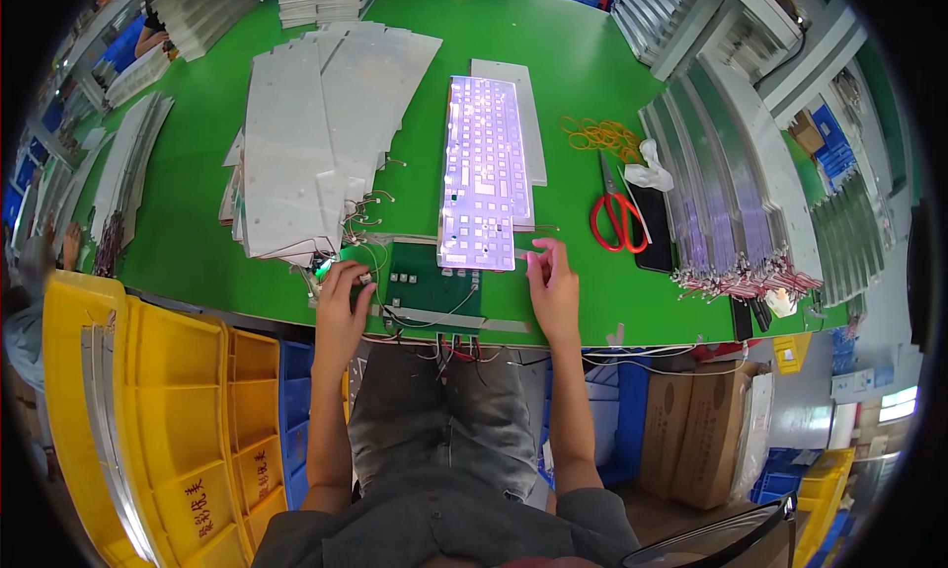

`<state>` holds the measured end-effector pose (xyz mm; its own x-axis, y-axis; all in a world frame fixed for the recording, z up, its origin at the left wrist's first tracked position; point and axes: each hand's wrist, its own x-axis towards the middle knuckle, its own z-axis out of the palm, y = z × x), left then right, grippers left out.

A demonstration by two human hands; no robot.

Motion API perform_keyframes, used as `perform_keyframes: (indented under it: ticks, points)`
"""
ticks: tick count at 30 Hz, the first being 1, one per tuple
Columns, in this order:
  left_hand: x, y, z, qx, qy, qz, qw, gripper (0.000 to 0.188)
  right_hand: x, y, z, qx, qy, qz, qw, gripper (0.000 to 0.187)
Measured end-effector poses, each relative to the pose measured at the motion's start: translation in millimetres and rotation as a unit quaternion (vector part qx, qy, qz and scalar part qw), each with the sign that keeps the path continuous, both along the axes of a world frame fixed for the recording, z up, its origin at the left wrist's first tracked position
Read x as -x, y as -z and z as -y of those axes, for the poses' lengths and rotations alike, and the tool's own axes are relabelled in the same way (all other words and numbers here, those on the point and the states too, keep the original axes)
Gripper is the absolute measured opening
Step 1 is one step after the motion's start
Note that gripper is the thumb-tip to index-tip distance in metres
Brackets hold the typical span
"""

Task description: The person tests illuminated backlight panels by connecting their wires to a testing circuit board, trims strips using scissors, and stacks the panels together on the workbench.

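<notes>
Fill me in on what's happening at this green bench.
A person sits at the green table. A lit keyboard-shaped backlight panel lies in front of them, glowing purple-white. The left hand rests on small wires beside a green circuit board; the right hand touches the panel's near edge. A stack of white sheets lies left, red scissors right.

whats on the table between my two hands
In the head view, a dark green circuit board with wires lies between the left hand and right hand; the lit backlight panel has its lower end just above it.
</notes>
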<state>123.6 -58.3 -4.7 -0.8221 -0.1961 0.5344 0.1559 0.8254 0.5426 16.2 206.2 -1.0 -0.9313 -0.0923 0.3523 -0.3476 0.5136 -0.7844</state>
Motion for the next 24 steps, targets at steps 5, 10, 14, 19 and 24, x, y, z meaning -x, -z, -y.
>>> perform_keyframes:
  ticks: [5,10,14,19,24]
  points:
    - [-3,1,6,-0.168,0.072,0.044,0.982,0.016,-1,1,1,-0.007,-0.005,-0.004,1.0,0.008]
    - [-3,2,4,-0.217,0.037,0.042,0.975,0.015,-3,-1,1,-0.03,-0.009,-0.009,0.999,0.005]
    - [-3,5,4,-0.227,0.024,0.034,0.973,0.015,-5,-6,1,-0.066,-0.037,-0.02,0.997,0.007]
    - [0,5,3,-0.21,0.019,0.024,0.977,0.015,-2,-5,-3,-0.073,-0.093,0.038,0.992,0.013]
    - [1,2,1,-0.171,-0.001,0.011,0.985,0.015,-1,-2,12,0.053,-0.145,0.039,0.987,0.024]
